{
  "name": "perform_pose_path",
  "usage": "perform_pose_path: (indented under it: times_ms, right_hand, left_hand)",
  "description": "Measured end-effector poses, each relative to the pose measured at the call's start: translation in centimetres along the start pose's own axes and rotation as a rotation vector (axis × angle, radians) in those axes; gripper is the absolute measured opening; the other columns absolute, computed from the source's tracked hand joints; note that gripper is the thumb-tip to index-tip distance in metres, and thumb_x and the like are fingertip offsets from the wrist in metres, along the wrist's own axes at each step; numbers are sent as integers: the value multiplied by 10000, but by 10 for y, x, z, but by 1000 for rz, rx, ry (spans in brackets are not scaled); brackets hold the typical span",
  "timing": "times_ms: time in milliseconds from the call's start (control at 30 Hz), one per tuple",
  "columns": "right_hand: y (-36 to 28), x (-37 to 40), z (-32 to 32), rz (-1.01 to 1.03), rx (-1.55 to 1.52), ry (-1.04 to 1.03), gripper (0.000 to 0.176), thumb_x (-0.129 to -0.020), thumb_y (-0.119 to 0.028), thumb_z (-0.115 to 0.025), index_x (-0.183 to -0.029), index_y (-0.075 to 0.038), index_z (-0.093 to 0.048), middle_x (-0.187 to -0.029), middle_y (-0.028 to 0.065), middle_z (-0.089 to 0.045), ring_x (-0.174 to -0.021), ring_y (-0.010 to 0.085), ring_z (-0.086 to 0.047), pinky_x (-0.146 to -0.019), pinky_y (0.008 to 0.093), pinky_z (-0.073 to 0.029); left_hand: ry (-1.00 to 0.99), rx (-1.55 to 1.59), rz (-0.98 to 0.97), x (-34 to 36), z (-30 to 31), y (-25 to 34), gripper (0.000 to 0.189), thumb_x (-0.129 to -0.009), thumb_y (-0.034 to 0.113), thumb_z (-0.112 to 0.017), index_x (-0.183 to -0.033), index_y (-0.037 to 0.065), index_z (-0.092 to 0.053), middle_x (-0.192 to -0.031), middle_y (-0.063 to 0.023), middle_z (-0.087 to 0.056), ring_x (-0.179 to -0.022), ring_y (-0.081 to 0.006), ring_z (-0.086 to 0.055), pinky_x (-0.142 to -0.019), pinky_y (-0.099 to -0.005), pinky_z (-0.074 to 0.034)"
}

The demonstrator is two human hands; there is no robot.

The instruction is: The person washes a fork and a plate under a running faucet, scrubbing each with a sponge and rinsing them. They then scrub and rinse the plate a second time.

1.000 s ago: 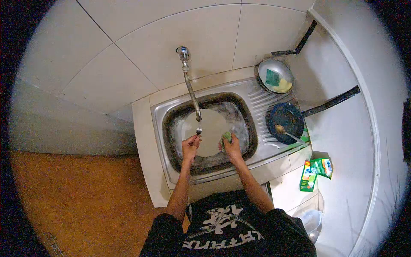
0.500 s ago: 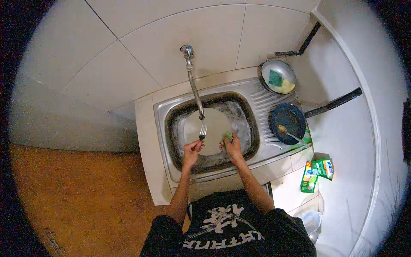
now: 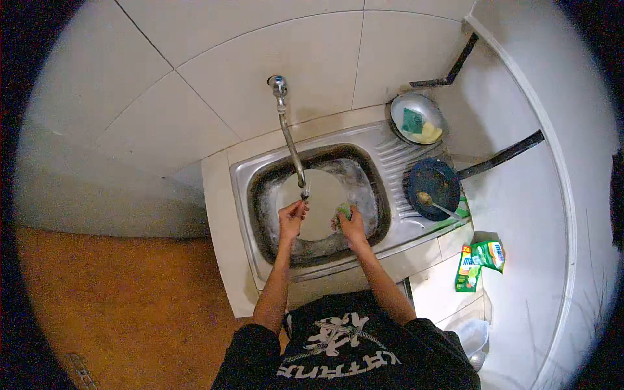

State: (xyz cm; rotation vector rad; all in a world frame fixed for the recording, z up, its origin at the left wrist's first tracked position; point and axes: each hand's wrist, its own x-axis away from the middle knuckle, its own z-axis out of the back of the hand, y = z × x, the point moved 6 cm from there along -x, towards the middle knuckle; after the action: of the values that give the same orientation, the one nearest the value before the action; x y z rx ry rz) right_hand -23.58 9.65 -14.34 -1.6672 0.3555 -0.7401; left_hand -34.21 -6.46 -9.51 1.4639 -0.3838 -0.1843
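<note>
Below the tap [image 3: 290,140], my left hand [image 3: 292,220] is closed on a fork [image 3: 305,194], whose head is close under the spout and partly blurred. My right hand [image 3: 351,226] holds a green sponge [image 3: 344,209] over the right part of the sink basin, its fingers wrapped round it. A large pale round plate or lid [image 3: 318,224] lies in the basin beneath both hands. The steel sink [image 3: 244,224] has suds on its inner walls.
On the drainboard [image 3: 390,156], a dark blue pan [image 3: 445,184] holds a spoon [image 3: 435,203]. Behind it, a metal pan [image 3: 413,103] holds a green scouring pad [image 3: 412,121] and a yellow sponge [image 3: 428,134]. Green packets [image 3: 468,273] lie at the right.
My left hand has tipped the fork, so its tines no longer stand out clearly, and the fork is nearer the spout. My right hand has barely moved. The whole view has shifted slightly.
</note>
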Motion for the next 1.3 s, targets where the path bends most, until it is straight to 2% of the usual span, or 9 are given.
perform_pose_path:
  times_ms: [133,400,600,667,767,900,1000,1067,1300]
  right_hand:
    - [-11,7,-5,-161,-182,-57,189,-800,-38,-497,-974,6,-437,-738,75,-550,-574,139,-542,-466,268,-458]
    - [60,-19,6,-13,100,56,190,-810,-57,-481,-982,15,-445,-732,70,-558,-571,130,-534,-466,256,-450]
    - [58,-20,12,91,146,69,214,-814,-59,-482,-1005,36,-461,-768,76,-567,-613,131,-534,-529,260,-454]
    - [66,-22,12,25,151,54,221,-814,-59,-485,-1011,38,-462,-781,81,-570,-628,134,-537,-546,261,-456]
    - [55,-21,11,150,308,72,233,-809,-56,-496,-1021,32,-457,-791,86,-573,-643,133,-540,-552,251,-455]
    - [60,-20,14,61,237,67,239,-811,-57,-501,-1030,27,-453,-776,86,-571,-632,131,-540,-545,253,-456]
    - [61,-19,12,123,310,97,253,-814,-61,-497,-1044,27,-437,-753,81,-563,-606,136,-543,-518,258,-457]
    - [56,-19,12,281,428,118,257,-816,-62,-494,-1050,24,-428,-740,78,-558,-590,138,-544,-500,261,-458]
    - [73,-18,6,-49,29,66,258,-805,-52,-489,-1046,27,-446,-785,83,-560,-584,145,-546,-488,267,-458]
  left_hand:
    - [24,-34,23,-4,-1,2,201,-826,168,-550,-914,-2,-612,-714,-40,-602,-578,-65,-502,-510,-205,-419]
    - [70,-57,-97,-37,-17,5,227,-833,188,-538,-773,-28,-572,-594,-56,-561,-483,-79,-505,-428,-223,-427]
    - [81,-49,124,-63,-34,9,239,-837,251,-517,-784,18,-522,-507,-45,-493,-427,-95,-486,-389,-234,-420]
    - [183,-331,-355,-77,-32,0,292,-821,332,-531,-788,41,-528,-479,-36,-472,-414,-120,-479,-379,-268,-397]
    - [445,-285,-569,-82,-28,6,350,-818,378,-518,-706,47,-536,-460,-67,-465,-428,-175,-492,-414,-312,-381]
    - [276,-296,-346,-110,-18,-30,409,-835,372,-482,-620,27,-530,-483,-111,-472,-453,-232,-488,-460,-341,-368]
    - [475,-597,-649,-109,-11,-49,451,-849,363,-449,-558,25,-518,-503,-154,-468,-464,-257,-469,-460,-338,-353]
    - [219,-300,-202,-111,-8,-74,463,-856,368,-437,-566,13,-502,-521,-124,-482,-447,-219,-444,-441,-334,-339]
    - [-135,137,165,-40,-28,4,261,-895,247,-386,-784,33,-486,-563,5,-434,-457,-95,-402,-416,-242,-324]
